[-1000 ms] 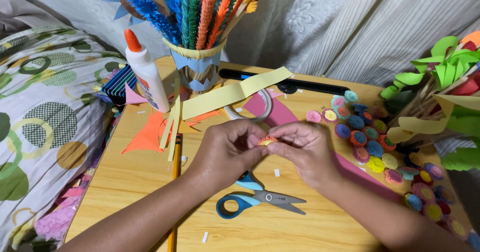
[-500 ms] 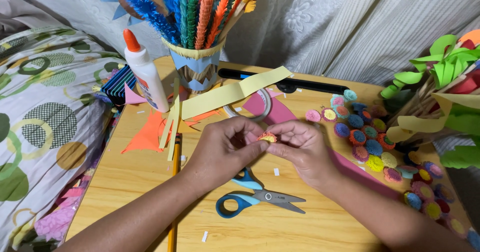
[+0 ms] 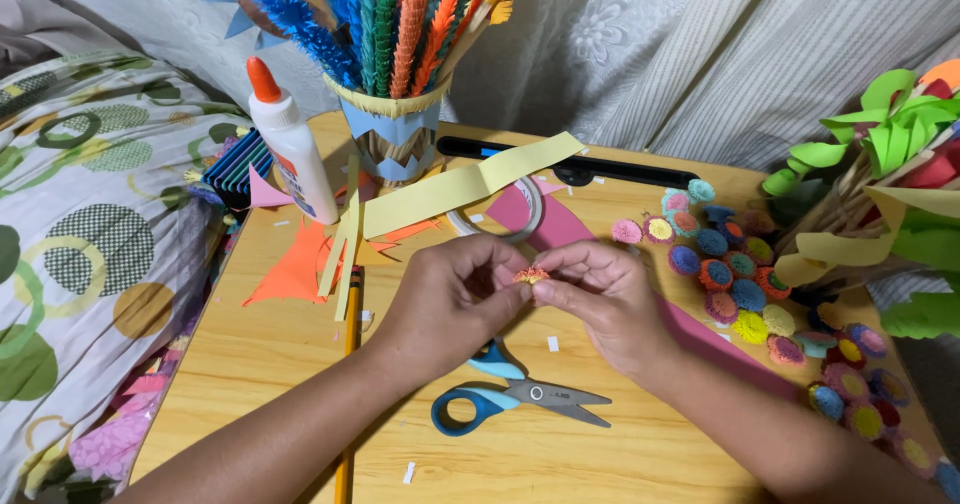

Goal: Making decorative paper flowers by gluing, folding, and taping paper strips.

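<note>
Pinched where both hands meet, tiny fringed orange-yellow paper rosette [image 3: 531, 275].

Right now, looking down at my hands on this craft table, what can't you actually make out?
Head view only:
- The small orange paper piece: mostly hidden by fingertips of the left hand and right hand; its shape is unclear.
- The blue-handled scissors: upper handle loop hidden under the hands.
- The pencil: lower end cut off by the bottom edge.
- The green paper leaves: cut off by the right edge.
</note>
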